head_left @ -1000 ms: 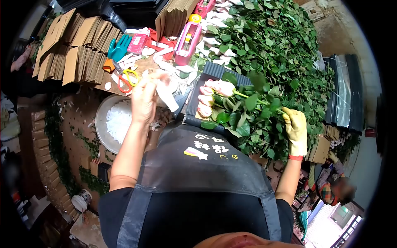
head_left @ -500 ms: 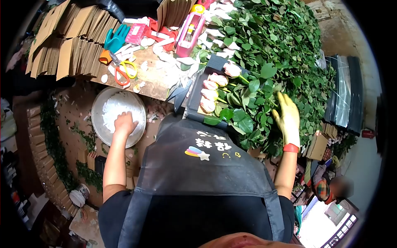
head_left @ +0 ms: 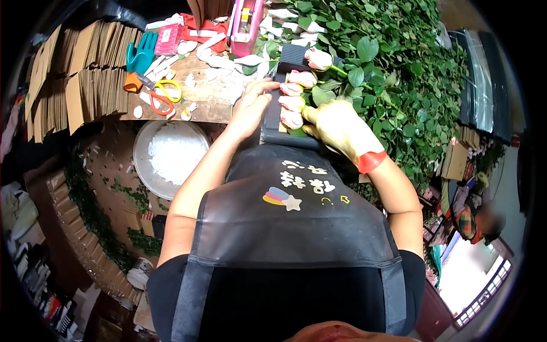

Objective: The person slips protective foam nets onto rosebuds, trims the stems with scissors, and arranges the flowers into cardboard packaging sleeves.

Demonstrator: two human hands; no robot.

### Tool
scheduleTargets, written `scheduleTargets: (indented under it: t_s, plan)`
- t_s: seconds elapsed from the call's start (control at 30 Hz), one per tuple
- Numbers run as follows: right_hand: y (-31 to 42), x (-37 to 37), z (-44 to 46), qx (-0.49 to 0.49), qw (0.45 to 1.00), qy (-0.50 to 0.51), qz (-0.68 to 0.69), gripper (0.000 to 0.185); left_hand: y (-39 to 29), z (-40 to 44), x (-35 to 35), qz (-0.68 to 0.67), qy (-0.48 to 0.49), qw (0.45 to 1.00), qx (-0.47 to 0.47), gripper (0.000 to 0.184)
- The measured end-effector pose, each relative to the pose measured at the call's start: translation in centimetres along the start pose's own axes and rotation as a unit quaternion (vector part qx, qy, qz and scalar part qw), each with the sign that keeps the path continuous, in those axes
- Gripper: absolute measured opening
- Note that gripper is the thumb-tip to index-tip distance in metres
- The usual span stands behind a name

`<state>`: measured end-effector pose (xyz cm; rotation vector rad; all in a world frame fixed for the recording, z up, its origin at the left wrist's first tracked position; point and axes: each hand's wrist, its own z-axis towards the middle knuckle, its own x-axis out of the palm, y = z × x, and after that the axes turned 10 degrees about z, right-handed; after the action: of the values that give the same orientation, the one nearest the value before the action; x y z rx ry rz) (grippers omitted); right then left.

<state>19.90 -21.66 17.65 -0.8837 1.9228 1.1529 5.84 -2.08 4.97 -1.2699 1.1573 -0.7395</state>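
Pink roses (head_left: 292, 103) lie in a row, heads to the left, on dark corrugated board (head_left: 274, 134) in front of my apron. My bare left hand (head_left: 250, 107) is at the left side of the blooms, index finger stretched out to them, other fingers partly bent. Whether a small piece is in it I cannot tell. My right hand (head_left: 342, 128), in a pale yellow glove with a red cuff, is closed around the stems just below the nearer heads; its fingertips are partly hidden. One more rose (head_left: 318, 58) lies farther back on the board.
A large heap of leafy stems (head_left: 410, 85) covers the right side. Orange-handled scissors (head_left: 154, 91), a teal glove (head_left: 141, 52) and a pink tape dispenser (head_left: 246, 28) lie on the wooden table (head_left: 213, 94). Below stands a bowl of white pieces (head_left: 171, 157). Folded cardboard (head_left: 91, 62) is stacked left.
My left hand has come up from the bowl of white pieces to the rose heads. My right hand has moved left from the leaves and closed at the stems. The view has shifted slightly.
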Motion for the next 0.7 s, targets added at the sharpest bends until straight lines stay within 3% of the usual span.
scheduleTargets:
  t_s: [0.1, 0.23, 0.27, 0.37, 0.57, 0.7]
  plan:
    - [-0.2, -0.3, -0.2, -0.062, 0.998, -0.014, 0.019, 0.013, -0.3, -0.1, 0.0, 0.002, 0.023, 1.000, -0.007, 0.037]
    - [1.0, -1.2, -0.2, -0.020, 0.999, 0.016, 0.026, 0.006, -1.0, 0.4, 0.2, 0.026, 0.072, 0.997, -0.004, 0.046]
    - [1.4, -1.3, 0.0, 0.001, 1.000, 0.024, 0.011, 0.006, -1.4, 0.2, 0.3, 0.073, 0.073, 0.995, -0.012, 0.062]
    - [0.9, -1.3, 0.0, -0.016, 1.000, 0.017, 0.007, 0.008, -5.0, 0.0, -0.5, 0.137, 0.111, 0.984, 0.006, 0.079]
    - [0.7, -0.3, -0.6, 0.016, 1.000, -0.015, -0.010, 0.022, -2.4, 0.5, 0.1, 0.095, 0.081, 0.992, 0.004, 0.070]
    - [-0.4, 0.3, -0.3, -0.037, 0.999, -0.025, 0.017, 0.016, -1.9, 1.2, -0.5, 0.058, 0.119, 0.991, -0.021, 0.067]
